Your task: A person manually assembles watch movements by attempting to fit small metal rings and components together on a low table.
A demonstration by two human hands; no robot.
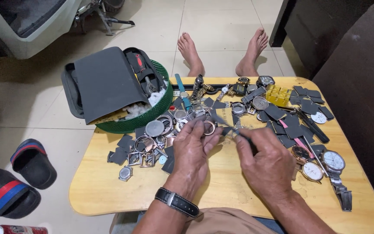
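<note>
The left hand (193, 145), with a black strap watch on its wrist, has its grip clenched around a small round gold-coloured metal watch ring (209, 127), pinched between thumb and fingertips just above the middle of the low yellow wooden desk (221, 190). The right hand (267, 160) grasps a thin dark metal hand tool (234, 130) like a pen; its tip points at the ring and sits just beside it, though whether tip and ring touch cannot be told.

The step in hand looks like fine work on the ring, with the tool brought to its rim while the other hand steadies it. The next move would seem to call for a firm pinch on the ring and a small, controlled press or pry with the tip, since a slip could send the part into the clutter.

Loose silver round watch cases and bezels (154, 129) lie toward the desk's left side, near a green plastic basket (152, 117) at the far left corner that carries a grey soft tool pouch (104, 82). Dark grey square pads (293, 130) spread toward the far right corner, and two white-dialled wristwatches (323, 167) lie by the right edge. Two bare feet rest on the tiled floor beyond the far edge.
</note>
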